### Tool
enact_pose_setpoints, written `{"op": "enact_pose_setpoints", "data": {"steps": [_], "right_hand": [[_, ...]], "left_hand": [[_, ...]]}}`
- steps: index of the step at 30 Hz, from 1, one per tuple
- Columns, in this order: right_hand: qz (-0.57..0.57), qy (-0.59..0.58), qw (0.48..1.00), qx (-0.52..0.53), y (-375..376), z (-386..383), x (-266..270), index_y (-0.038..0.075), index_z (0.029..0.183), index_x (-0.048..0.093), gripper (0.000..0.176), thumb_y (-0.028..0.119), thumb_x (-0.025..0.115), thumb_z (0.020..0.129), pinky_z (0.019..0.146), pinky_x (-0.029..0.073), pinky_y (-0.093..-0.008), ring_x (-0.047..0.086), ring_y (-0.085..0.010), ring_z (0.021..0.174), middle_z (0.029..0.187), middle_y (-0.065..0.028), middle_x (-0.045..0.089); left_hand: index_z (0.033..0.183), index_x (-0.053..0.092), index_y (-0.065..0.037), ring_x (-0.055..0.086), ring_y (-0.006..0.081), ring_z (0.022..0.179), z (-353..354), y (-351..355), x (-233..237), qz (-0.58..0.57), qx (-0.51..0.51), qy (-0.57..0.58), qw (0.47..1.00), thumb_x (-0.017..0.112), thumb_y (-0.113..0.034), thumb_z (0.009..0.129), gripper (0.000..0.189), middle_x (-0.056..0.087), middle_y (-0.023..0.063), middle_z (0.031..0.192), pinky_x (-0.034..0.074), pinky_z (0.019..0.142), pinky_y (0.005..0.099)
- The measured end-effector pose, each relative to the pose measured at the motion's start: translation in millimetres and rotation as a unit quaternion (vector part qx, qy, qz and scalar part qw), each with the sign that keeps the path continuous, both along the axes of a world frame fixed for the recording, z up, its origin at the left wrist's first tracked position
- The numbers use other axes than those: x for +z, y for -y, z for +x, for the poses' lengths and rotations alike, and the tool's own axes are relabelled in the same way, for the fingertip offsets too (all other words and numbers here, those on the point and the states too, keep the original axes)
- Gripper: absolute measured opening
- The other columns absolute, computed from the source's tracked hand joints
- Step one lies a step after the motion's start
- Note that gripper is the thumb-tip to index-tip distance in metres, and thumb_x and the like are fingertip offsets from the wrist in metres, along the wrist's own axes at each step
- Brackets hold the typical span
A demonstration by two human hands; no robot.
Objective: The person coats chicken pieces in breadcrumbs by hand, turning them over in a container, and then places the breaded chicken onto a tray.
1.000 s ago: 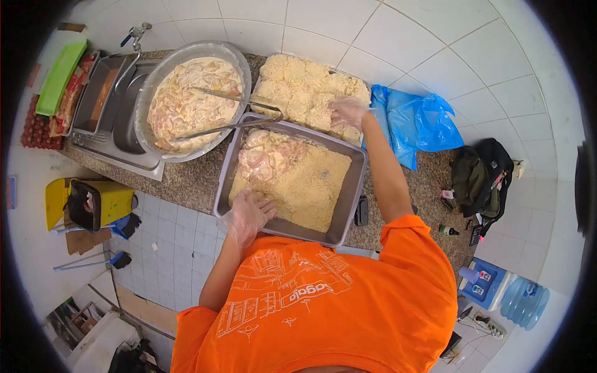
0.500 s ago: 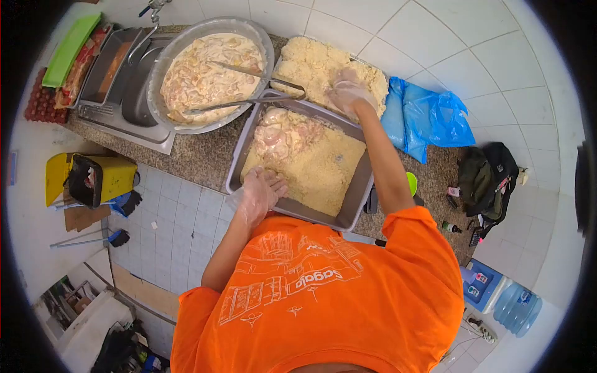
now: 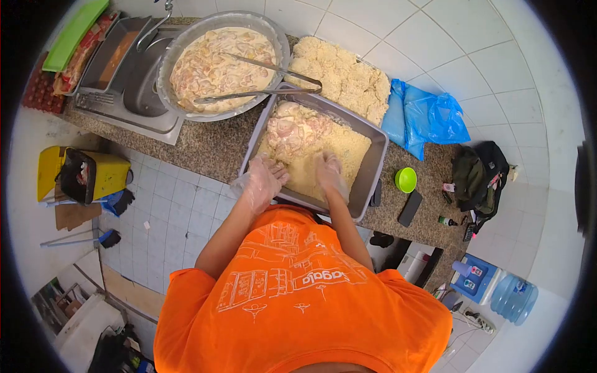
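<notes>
Both hands wear clear plastic gloves and are at a grey rectangular tub (image 3: 382,146) of breadcrumbs (image 3: 351,152). My left hand (image 3: 264,179) lies at the tub's left near side, fingers extended over the crumbs and apart from each other. My right hand (image 3: 329,172) reaches into the crumbs near the middle; its fingers point down into them and the tips are partly hidden. Wet, batter-coated raw meat pieces (image 3: 289,130) lie heaped at the tub's far left, just beyond my hands. Behind, a tray of crumb-coated pieces (image 3: 339,74) stands against the wall.
A big metal bowl (image 3: 163,74) of battered meat (image 3: 217,68) stands left, tongs (image 3: 261,94) across its rim. Blue plastic bags (image 3: 429,118) lie right of the coated pieces. A green bowl (image 3: 405,179) and black phone (image 3: 410,208) are on the counter. A sink (image 3: 143,87) is left.
My right hand has come back from the tray of coated pieces into the tub's crumbs. My left hand stays at the tub's left side. The camera view has shifted slightly.
</notes>
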State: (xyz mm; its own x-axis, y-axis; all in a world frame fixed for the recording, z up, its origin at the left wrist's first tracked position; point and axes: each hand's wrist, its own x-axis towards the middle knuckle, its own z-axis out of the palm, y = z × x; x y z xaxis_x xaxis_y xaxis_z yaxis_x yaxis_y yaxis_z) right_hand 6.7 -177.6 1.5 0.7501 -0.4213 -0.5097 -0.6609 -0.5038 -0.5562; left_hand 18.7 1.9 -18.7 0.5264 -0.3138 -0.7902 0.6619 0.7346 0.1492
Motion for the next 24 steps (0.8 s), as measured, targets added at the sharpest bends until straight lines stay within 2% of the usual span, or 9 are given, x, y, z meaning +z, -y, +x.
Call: {"op": "enact_pose_setpoints", "data": {"steps": [2,4,7,10,13,14,16,19,24], "right_hand": [[0.012,0.001,0.996,-0.091,3,15,-13,0.005,0.126,0.051,0.046,0.035,0.05,0.091,0.094,0.042,-0.0408,0.047,-0.0306,0.121,0.129,-0.0178,0.051],[0.373,0.085,0.875,-0.296,22,26,-75,0.007,0.121,0.055,0.039,0.032,0.054,0.091,0.089,0.044,-0.0459,0.051,-0.0292,0.109,0.117,-0.0134,0.057],[0.479,-0.026,0.796,-0.37,22,41,-58,0.009,0.119,0.056,0.035,0.028,0.058,0.09,0.082,0.046,-0.048,0.051,-0.0255,0.099,0.11,-0.0094,0.057],[0.393,0.047,0.881,-0.26,14,38,-38,0.009,0.116,0.054,0.03,0.025,0.055,0.091,0.071,0.048,-0.0397,0.057,-0.0242,0.087,0.111,-0.0088,0.058],[0.154,0.208,0.955,0.142,75,43,-182,0.007,0.108,0.057,0.025,0.02,0.062,0.087,0.074,0.05,-0.0378,0.054,-0.0222,0.095,0.106,-0.0084,0.056],[0.152,0.208,0.956,0.141,65,41,-156,0.007,0.108,0.057,0.025,0.02,0.062,0.087,0.074,0.05,-0.0378,0.054,-0.0222,0.095,0.106,-0.0084,0.056],[0.309,0.08,0.927,-0.198,22,35,-59,0.003,0.112,0.056,0.029,0.014,0.062,0.085,0.072,0.05,-0.0328,0.058,-0.0205,0.087,0.1,-0.0105,0.056],[0.283,0.192,0.925,-0.167,12,23,-37,-0.001,0.117,0.054,0.037,0.012,0.062,0.083,0.07,0.051,-0.0313,0.06,-0.0196,0.081,0.095,-0.0119,0.058],[0.141,0.123,0.982,-0.038,11,9,33,-0.002,0.115,0.055,0.035,0.008,0.061,0.082,0.072,0.052,-0.0295,0.061,-0.0182,0.079,0.09,-0.0099,0.061]], "left_hand": [[0.143,0.01,0.004,0.02,0.0414,0.136,1,-2,0,0.008,-0.007,-0.002,1.0,0.037,-0.043,0.092,0.074,0.018,0.0276,0.146,0.018,0.111,0.0491],[0.144,0.007,0.005,0.017,0.0408,0.138,-1,-5,1,-0.005,-0.013,-0.005,1.0,0.038,-0.04,0.092,0.076,0.015,0.0277,0.147,0.017,0.112,0.0488],[0.144,0.004,0.006,0.013,0.04,0.139,3,-3,12,-0.02,-0.024,-0.005,0.999,0.039,-0.038,0.091,0.077,0.012,0.0276,0.148,0.015,0.113,0.0484],[0.144,0.004,0.007,0.012,0.0399,0.14,4,-4,11,-0.024,-0.022,-0.008,0.999,0.039,-0.038,0.092,0.077,0.011,0.0274,0.149,0.015,0.113,0.0482],[0.144,0.004,0.007,0.011,0.0398,0.14,1,-5,7,-0.031,-0.021,-0.008,0.999,0.04,-0.037,0.092,0.077,0.01,0.0274,0.149,0.015,0.113,0.0482],[0.144,0.004,0.007,0.011,0.0397,0.14,1,-5,6,-0.035,-0.018,-0.006,0.999,0.04,-0.037,0.091,0.077,0.01,0.0274,0.149,0.015,0.113,0.0483],[0.144,0.008,0.006,0.016,0.0388,0.138,2,-5,4,-0.032,-0.017,-0.014,0.999,0.041,-0.039,0.092,0.076,0.015,0.0267,0.147,0.016,0.112,0.0488],[0.143,0.011,0.004,0.021,0.0379,0.136,3,-5,7,-0.026,-0.012,-0.02,0.999,0.041,-0.041,0.092,0.075,0.019,0.026,0.145,0.018,0.112,0.0492],[0.144,0.011,0.004,0.02,0.0373,0.137,1,-7,0,-0.032,-0.01,-0.005,0.999,0.04,-0.041,0.092,0.075,0.019,0.026,0.145,0.018,0.112,0.0486]]}}
